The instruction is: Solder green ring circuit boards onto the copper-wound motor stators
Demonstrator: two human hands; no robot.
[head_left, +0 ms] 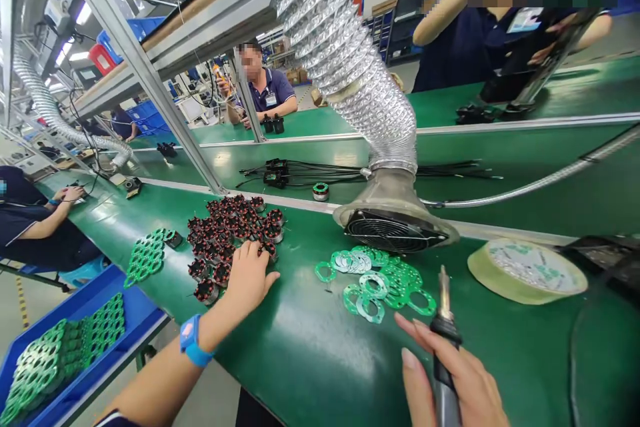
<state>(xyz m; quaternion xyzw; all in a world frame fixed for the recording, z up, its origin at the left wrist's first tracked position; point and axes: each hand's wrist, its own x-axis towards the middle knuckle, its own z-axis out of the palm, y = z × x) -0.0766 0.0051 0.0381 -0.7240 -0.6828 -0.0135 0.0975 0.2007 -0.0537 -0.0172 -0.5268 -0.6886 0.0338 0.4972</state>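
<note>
My left hand (249,278), with a blue band on its wrist, lies over the right part of a cluster of motor stators (215,233) with copper-coloured windings. Its fingertips touch a stator at the cluster's edge, and the thumb is spread away to the right. In my right hand (465,380) is a soldering iron (440,340), its tip pointing up and away from me. Thumb and index finger stretch out to the left of the handle. Left of the iron's tip lies a loose pile of green and white ring-shaped circuit boards (385,280).
A fume hood (395,207) on a silver duct hangs behind the ring boards. To the right sits a large tape roll (527,270). Green board panels (145,257) lie left of the stators, and more fill a blue tray (150,320). Co-workers sit across and to the left.
</note>
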